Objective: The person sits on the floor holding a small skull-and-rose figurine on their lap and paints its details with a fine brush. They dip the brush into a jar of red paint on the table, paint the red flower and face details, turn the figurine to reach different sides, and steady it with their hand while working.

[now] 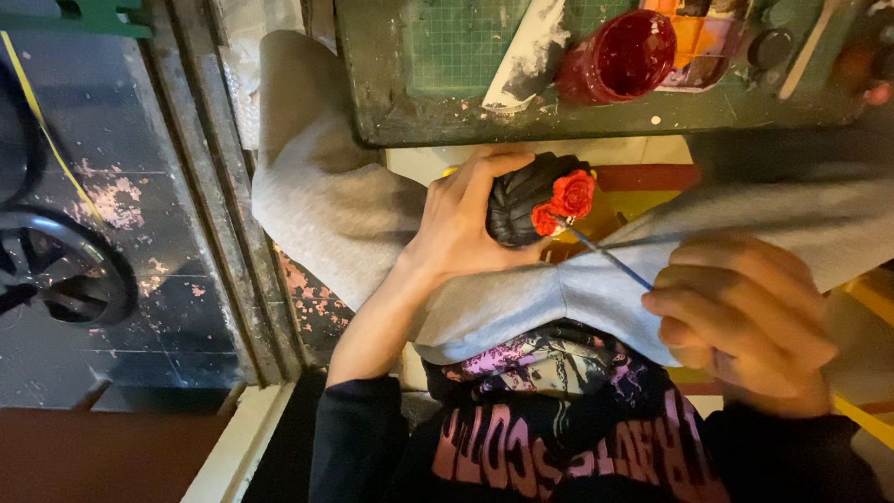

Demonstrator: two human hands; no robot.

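Your left hand (456,219) is wrapped snugly around a black ribbed figure (518,200), fingers curled over its top and thumb underneath, holding it above your lap. Two red flowers (564,202) sit on the figure's right side, touching each other. Your right hand (745,317), to the right of the figure, pinches a thin blue-handled brush (610,254) with fingers closed tight; its tip meets the lower flower. Beyond the figure, one red paint cup (619,58) stands on the stained green work board (410,116), beside a paint palette (703,42).
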